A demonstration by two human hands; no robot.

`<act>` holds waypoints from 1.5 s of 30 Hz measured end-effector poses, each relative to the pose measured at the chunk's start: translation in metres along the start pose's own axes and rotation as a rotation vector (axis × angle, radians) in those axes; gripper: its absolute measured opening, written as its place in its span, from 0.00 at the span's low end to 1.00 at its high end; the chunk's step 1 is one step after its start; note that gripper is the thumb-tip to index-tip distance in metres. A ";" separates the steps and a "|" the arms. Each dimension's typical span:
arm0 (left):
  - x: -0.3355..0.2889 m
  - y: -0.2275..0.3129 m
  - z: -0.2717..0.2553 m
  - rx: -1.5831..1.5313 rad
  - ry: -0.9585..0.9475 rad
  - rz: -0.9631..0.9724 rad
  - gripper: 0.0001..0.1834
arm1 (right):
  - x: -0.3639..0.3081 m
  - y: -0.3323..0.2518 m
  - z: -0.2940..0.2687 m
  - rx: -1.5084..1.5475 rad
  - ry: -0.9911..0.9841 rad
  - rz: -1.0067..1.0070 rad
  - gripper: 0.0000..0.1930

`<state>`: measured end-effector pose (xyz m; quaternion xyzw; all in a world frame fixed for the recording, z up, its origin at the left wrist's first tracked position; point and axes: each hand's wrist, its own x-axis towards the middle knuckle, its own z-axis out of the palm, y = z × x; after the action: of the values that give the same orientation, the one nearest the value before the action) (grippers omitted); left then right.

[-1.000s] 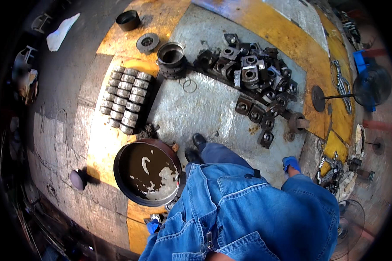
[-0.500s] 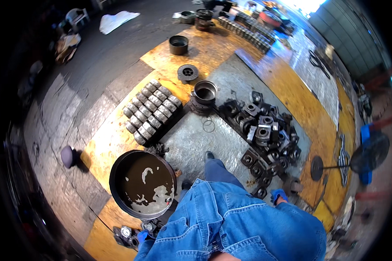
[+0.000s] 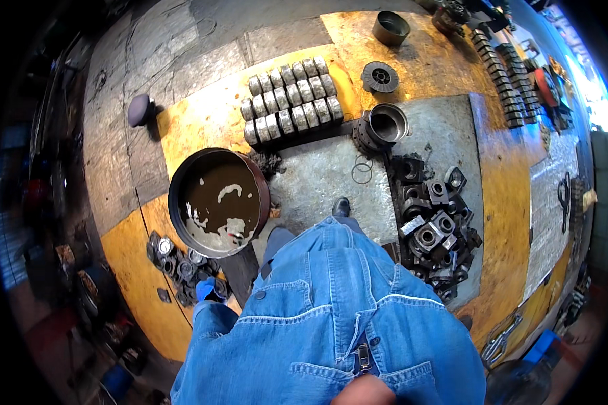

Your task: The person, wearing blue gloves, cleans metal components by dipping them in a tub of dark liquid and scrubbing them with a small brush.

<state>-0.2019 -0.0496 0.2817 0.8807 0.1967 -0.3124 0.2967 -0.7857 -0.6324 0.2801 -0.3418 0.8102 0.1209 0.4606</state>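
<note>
My left hand (image 3: 211, 289), in a blue glove, hangs low beside my left sleeve. It is nearest to a small heap of dark round metal parts (image 3: 185, 268), with a shiny round one among them. Its fingers are too small and partly hidden to tell whether they grip anything. My right hand is out of sight behind the blue denim jacket (image 3: 331, 304). Ahead of the left hand stands a wide round tub (image 3: 174, 202) of brown liquid with pale patches floating on it.
Rows of grey metal cylinders (image 3: 294, 98) lie beyond the tub. Dark metal blocks with holes (image 3: 436, 229) are heaped at right. A ringed metal housing (image 3: 380, 128), a black spool (image 3: 380, 77) and an open can (image 3: 391, 28) stand farther off. A purple-topped stool (image 3: 140, 110) stands at left.
My view has swung left, so the tub and cylinder rows sit higher in the picture. My right gloved hand, seen earlier by the block heap, has left view. More of the left-hand parts heap shows.
</note>
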 end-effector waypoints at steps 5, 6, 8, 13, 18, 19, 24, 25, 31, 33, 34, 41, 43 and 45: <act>-0.065 0.023 0.055 -0.094 0.018 -0.112 0.22 | 0.042 -0.068 -0.045 -0.058 -0.011 -0.043 0.14; -0.075 0.027 0.062 -0.107 0.027 -0.122 0.22 | 0.049 -0.080 -0.049 -0.072 -0.016 -0.048 0.14; -0.095 0.024 0.068 -0.133 0.054 -0.155 0.22 | 0.062 -0.102 -0.057 -0.104 -0.026 -0.062 0.14; -0.132 0.012 0.085 -0.201 0.100 -0.230 0.21 | 0.082 -0.152 -0.059 -0.199 -0.056 -0.094 0.15; -0.154 -0.003 0.110 -0.301 0.139 -0.306 0.20 | 0.089 -0.216 -0.043 -0.320 -0.091 -0.154 0.15; -0.152 0.000 0.115 -0.315 0.141 -0.314 0.20 | 0.089 -0.229 -0.038 -0.335 -0.094 -0.165 0.15; -0.152 0.001 0.143 -0.420 0.149 -0.383 0.19 | 0.080 -0.308 -0.008 -0.447 -0.109 -0.241 0.15; -0.147 0.003 0.146 -0.443 0.159 -0.395 0.19 | 0.076 -0.326 0.001 -0.472 -0.118 -0.259 0.15; -0.114 0.026 0.185 -0.596 0.148 -0.474 0.18 | 0.042 -0.434 0.039 -0.608 -0.098 -0.347 0.15; -0.097 0.044 0.195 -0.645 0.142 -0.485 0.17 | 0.026 -0.466 0.048 -0.645 -0.080 -0.364 0.16; -0.093 0.051 0.197 -0.672 0.139 -0.498 0.17 | 0.016 -0.481 0.052 -0.669 -0.070 -0.371 0.16; -0.030 0.090 0.196 -0.701 0.150 -0.536 0.16 | -0.040 -0.540 0.047 -0.814 0.038 -0.350 0.16; -0.014 0.090 0.196 -0.665 0.141 -0.558 0.15 | -0.060 -0.551 0.042 -0.859 0.079 -0.328 0.16; -0.010 0.072 0.205 -0.526 0.207 -0.486 0.19 | -0.072 -0.565 0.044 -0.924 0.098 -0.311 0.16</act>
<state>-0.2599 -0.2372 0.1884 0.7288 0.5025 -0.2219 0.4088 -0.3562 -0.9944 0.3828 -0.6326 0.6319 0.3815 0.2345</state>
